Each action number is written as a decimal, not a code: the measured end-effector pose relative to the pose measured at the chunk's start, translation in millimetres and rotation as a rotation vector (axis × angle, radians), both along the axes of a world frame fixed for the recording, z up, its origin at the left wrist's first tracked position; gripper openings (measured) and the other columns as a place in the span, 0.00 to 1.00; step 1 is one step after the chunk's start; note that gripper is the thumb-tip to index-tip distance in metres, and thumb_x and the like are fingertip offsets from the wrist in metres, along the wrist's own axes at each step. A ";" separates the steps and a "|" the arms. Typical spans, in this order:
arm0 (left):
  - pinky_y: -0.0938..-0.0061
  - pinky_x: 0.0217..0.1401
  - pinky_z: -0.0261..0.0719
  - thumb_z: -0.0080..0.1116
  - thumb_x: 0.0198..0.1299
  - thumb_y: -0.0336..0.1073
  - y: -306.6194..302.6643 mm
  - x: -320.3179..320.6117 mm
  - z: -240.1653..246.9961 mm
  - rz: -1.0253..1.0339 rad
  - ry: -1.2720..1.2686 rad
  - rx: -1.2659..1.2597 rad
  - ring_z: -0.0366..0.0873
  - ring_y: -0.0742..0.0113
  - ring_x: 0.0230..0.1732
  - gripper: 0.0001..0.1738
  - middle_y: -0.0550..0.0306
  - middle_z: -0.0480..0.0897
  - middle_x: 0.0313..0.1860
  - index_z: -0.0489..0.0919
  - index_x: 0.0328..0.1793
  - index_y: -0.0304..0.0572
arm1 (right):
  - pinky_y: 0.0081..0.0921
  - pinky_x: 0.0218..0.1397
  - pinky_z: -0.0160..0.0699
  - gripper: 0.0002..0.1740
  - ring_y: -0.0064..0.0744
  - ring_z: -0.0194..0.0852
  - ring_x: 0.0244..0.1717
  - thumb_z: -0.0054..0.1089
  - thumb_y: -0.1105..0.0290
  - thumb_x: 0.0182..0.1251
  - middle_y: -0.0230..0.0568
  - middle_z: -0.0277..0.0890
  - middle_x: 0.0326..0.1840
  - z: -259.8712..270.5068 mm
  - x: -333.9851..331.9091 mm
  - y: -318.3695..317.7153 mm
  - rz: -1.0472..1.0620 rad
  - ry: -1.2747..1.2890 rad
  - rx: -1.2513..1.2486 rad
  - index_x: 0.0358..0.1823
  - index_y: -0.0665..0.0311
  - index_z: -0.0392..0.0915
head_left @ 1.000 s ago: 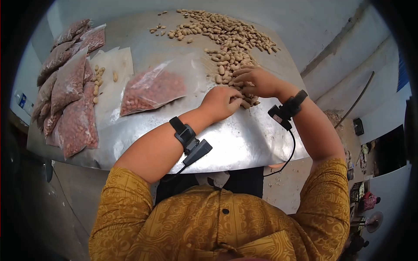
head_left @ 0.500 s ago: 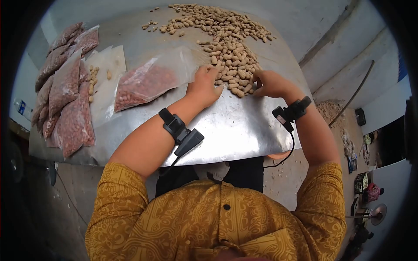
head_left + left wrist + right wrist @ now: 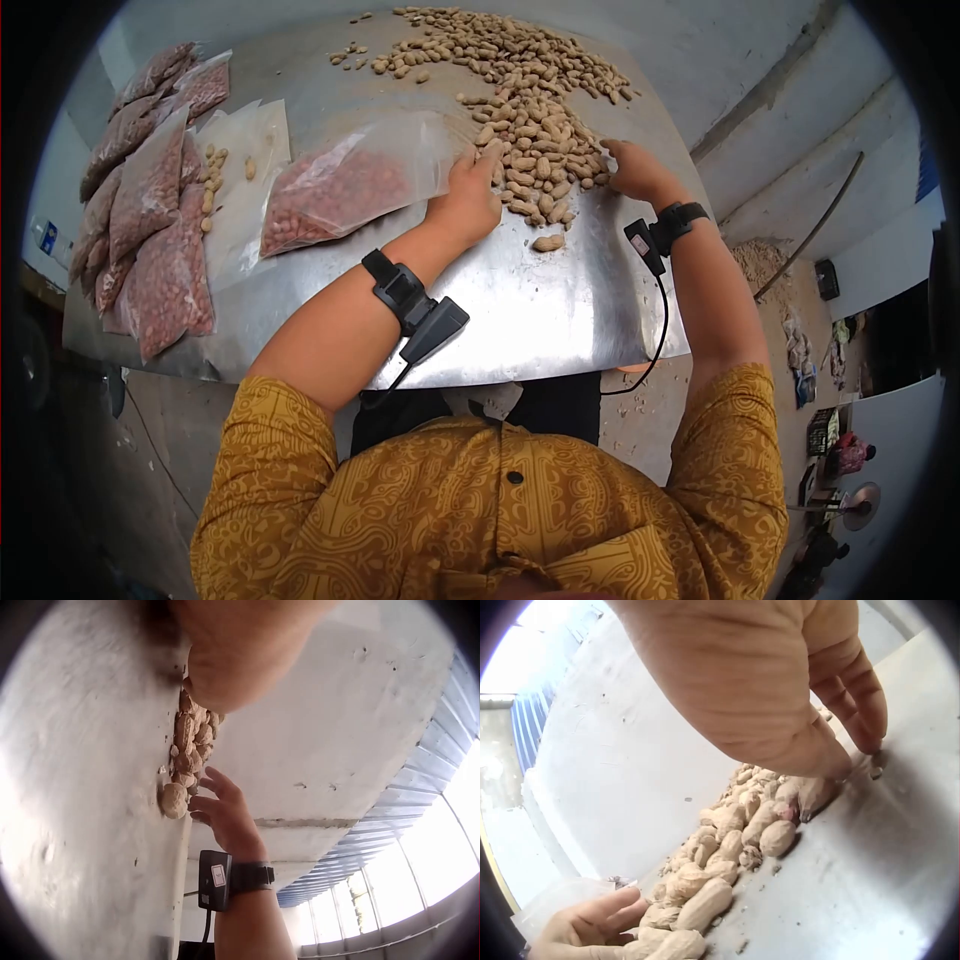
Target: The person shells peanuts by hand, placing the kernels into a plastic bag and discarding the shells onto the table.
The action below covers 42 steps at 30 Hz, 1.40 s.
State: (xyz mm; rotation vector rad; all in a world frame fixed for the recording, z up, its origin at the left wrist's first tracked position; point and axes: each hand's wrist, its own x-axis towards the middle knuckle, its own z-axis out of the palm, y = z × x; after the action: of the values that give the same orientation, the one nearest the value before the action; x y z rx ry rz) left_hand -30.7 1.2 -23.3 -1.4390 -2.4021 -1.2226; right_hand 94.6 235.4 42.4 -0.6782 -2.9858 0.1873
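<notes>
Unshelled peanuts [image 3: 540, 150] lie in a heap on a metal tabletop, with one loose peanut [image 3: 548, 243] on the near side. My left hand [image 3: 468, 197] rests against the heap's left flank, its fingers pointing away from me, beside a clear bag of shelled red peanuts [image 3: 335, 195]. Across the heap, at its right edge, is my right hand [image 3: 643, 175]. In the right wrist view the right hand's fingers [image 3: 866, 712] reach down spread to the metal, fingertips right at the outer peanuts. Neither hand grips a peanut. The left wrist view hides the left fingertips.
Several filled bags of red peanuts [image 3: 150, 210] are stacked at the left. Next to them are flat clear bags [image 3: 265, 140] with a few unshelled peanuts on top. More unshelled peanuts [image 3: 500, 45] spread along the far side. A wall [image 3: 735, 60] stands beyond the table.
My hands were close together over the heap's near end; they have parted to its left and right sides. One peanut now lies apart on the near side.
</notes>
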 end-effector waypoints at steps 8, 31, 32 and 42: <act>0.62 0.63 0.64 0.48 0.46 0.23 5.3 -10.8 -7.5 -0.114 0.007 0.196 0.66 0.45 0.60 0.29 0.41 0.70 0.59 0.70 0.60 0.45 | 0.30 0.47 0.74 0.22 0.38 0.76 0.43 0.59 0.76 0.46 0.46 0.76 0.44 2.2 -4.3 -23.0 0.103 0.211 -0.096 0.48 0.65 0.75; 0.83 0.43 0.71 0.55 0.61 0.35 -11.1 24.9 33.5 -0.498 -0.998 0.585 0.71 0.78 0.37 0.17 0.62 0.78 0.40 0.76 0.54 0.35 | 0.15 0.31 0.73 0.10 0.17 0.73 0.27 0.53 0.74 0.63 0.33 0.77 0.30 16.8 5.0 -124.1 0.255 0.611 -0.930 0.45 0.68 0.75; 0.83 0.42 0.71 0.55 0.61 0.35 -11.1 25.7 34.2 -0.493 -1.036 0.595 0.71 0.78 0.36 0.16 0.63 0.78 0.39 0.76 0.53 0.35 | 0.15 0.31 0.73 0.11 0.17 0.73 0.27 0.53 0.74 0.64 0.34 0.77 0.31 13.9 2.5 -125.4 0.263 0.644 -0.990 0.46 0.67 0.74; 0.86 0.32 0.67 0.59 0.58 0.34 -12.0 26.2 40.1 -0.532 -1.088 0.479 0.70 0.80 0.30 0.09 0.64 0.79 0.32 0.79 0.41 0.37 | 0.16 0.35 0.77 0.17 0.20 0.76 0.33 0.55 0.77 0.61 0.36 0.76 0.38 -11.6 7.9 -123.1 0.332 0.721 -1.074 0.53 0.65 0.73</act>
State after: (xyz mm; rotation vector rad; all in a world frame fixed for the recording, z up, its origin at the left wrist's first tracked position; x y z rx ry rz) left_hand -4.5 -10.8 16.8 -1.4791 -1.8274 -3.0781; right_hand 102.5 112.3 30.7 -0.0599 -2.0719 1.6787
